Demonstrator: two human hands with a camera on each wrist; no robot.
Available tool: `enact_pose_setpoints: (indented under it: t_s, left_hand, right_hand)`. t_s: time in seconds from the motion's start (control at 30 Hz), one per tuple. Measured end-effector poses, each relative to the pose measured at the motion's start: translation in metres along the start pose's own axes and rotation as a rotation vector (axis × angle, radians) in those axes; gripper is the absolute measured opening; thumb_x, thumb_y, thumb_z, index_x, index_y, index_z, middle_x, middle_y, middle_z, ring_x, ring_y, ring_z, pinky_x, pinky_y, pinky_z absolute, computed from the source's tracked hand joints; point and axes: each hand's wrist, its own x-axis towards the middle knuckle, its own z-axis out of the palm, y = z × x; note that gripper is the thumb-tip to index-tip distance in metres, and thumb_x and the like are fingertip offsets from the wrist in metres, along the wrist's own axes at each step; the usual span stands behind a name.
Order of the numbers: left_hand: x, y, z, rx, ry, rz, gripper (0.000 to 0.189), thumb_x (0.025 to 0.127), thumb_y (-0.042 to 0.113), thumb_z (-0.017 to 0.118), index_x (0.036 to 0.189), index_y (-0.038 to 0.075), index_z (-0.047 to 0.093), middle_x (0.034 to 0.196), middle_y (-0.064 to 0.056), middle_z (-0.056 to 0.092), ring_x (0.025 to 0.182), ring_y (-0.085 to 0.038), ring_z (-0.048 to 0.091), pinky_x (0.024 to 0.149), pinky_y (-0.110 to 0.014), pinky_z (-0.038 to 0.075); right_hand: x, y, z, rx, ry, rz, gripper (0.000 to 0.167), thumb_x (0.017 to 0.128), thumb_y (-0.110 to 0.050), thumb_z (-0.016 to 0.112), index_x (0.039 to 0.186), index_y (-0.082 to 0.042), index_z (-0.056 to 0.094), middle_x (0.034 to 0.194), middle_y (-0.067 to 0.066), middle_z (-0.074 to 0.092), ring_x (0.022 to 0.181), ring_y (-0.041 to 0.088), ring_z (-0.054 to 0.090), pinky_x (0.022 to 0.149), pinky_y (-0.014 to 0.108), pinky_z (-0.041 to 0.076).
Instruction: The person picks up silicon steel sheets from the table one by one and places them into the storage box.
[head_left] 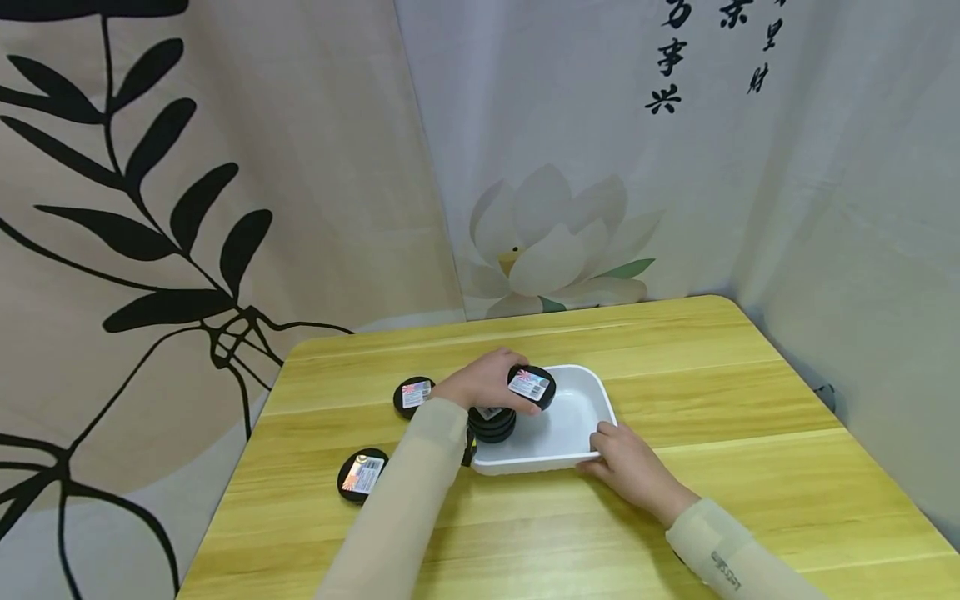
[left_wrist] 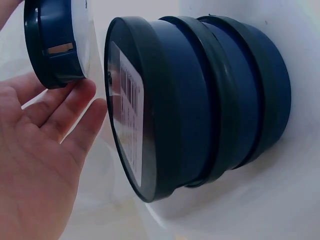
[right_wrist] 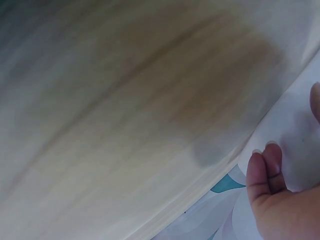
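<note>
While the left grip (head_left: 482, 380) pinches a black container (head_left: 532, 387), a stack (head_left: 492, 428) just below that grip, the right grip (head_left: 624, 462) holds a white tray (head_left: 573, 421) by one corner; probably light and stiff, the container suits holding around its sides.

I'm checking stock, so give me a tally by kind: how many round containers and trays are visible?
Round black containers: 6 (2 loose ones on the table, 1 held container in the left hand, 3 in a stack)
White tray: 1
Total: 7
</note>
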Motion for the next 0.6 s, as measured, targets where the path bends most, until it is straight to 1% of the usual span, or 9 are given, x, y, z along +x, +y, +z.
enact_pose_setpoints:
  t_s: [0.23,0.5,0.6]
  left_hand:
    - [0.008,-0.002,0.006,0.007,0.002,0.029,0.096,0.067,0.055,0.09,0.146,0.016,0.051,0.141,-0.002,0.055,0.118,-0.016,0.054,0.106,-0.037,0.046]
    - [0.015,0.0,0.011,-0.005,0.005,0.047,0.092,0.066,0.051,0.092,0.143,0.016,0.054,0.134,0.0,0.058,0.113,-0.015,0.056,0.104,-0.036,0.047]
    - [0.019,0.001,0.015,0.009,0.009,0.058,0.093,0.066,0.05,0.092,0.144,0.016,0.053,0.136,0.0,0.057,0.116,-0.015,0.056,0.105,-0.036,0.047]
  right_hand:
    - [0.0,0.001,0.001,0.002,-0.013,0.001,0.029,0.082,-0.035,0.082,0.077,-0.017,0.06,0.077,-0.009,0.047,0.071,0.011,0.044,0.066,0.029,0.044]
    - [0.0,0.002,0.0,0.002,-0.014,0.002,0.029,0.082,-0.035,0.082,0.077,-0.017,0.06,0.077,-0.01,0.047,0.071,0.01,0.044,0.066,0.028,0.044]
    - [0.0,0.002,-0.001,0.001,-0.02,0.013,0.028,0.082,-0.036,0.082,0.078,-0.017,0.061,0.077,-0.009,0.047,0.072,0.011,0.044,0.066,0.028,0.044]
